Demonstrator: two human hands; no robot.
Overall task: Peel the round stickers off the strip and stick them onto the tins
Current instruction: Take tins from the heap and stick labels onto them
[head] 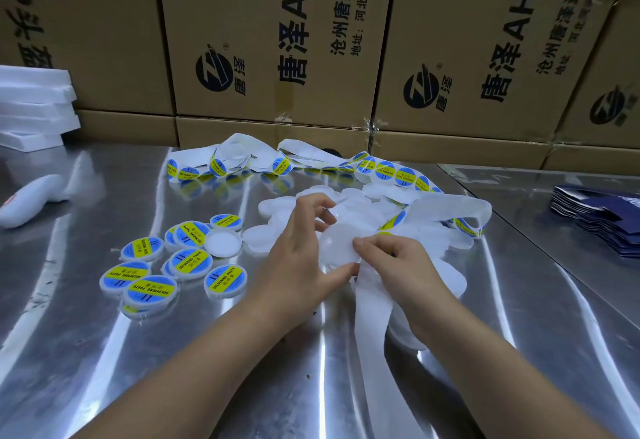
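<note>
My left hand [300, 251] holds a plain white round tin [338, 242] by its edge, thumb below and fingers curled over the top. My right hand [398, 262] pinches the white backing strip [374, 307] right at the tin's near-right edge; the bare strip hangs down toward me. Whether a sticker is between my fingers is hidden. The strip with blue and yellow round stickers [403, 175] loops across the back of the table. A pile of unlabelled white tins [349, 199] lies behind my hands. Several labelled tins [152, 286] lie at the left.
The work surface is a shiny metal table [242, 369]. Stacked cardboard boxes [277, 40] wall off the back. White foam slabs [31, 106] and a white handheld tool [31, 203] sit at the far left. A stack of dark blue flat cartons [599, 223] lies at the right.
</note>
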